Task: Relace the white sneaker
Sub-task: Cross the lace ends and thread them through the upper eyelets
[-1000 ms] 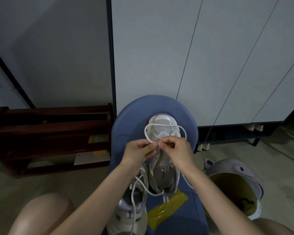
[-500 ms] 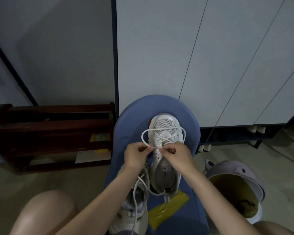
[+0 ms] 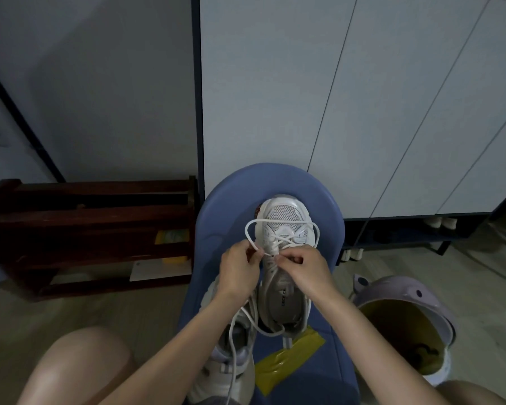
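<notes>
A white sneaker [image 3: 284, 217] lies toe-away on a blue padded seat [image 3: 225, 206]. Its white lace [image 3: 247, 229] loops wide over the toe and crosses at the lowest eyelets. My left hand [image 3: 238, 273] pinches the lace on the shoe's left side. My right hand [image 3: 304, 271] pinches the lace over the tongue, close to the left hand's fingertips. A loose lace end trails back over the shoe's heel. A second sneaker [image 3: 231, 358] lies under my left forearm, nearer to me.
A dark wooden rack [image 3: 85, 229] stands on the floor at the left. A lilac bucket [image 3: 406, 299] sits at the right. A yellow tape patch [image 3: 289, 358] is on the seat. White cabinet doors [image 3: 362, 112] rise behind. My knees are at both lower corners.
Both hands have slid a little toward me along the shoe, still pinching the lace. The loop over the toe has spread wider and flatter.
</notes>
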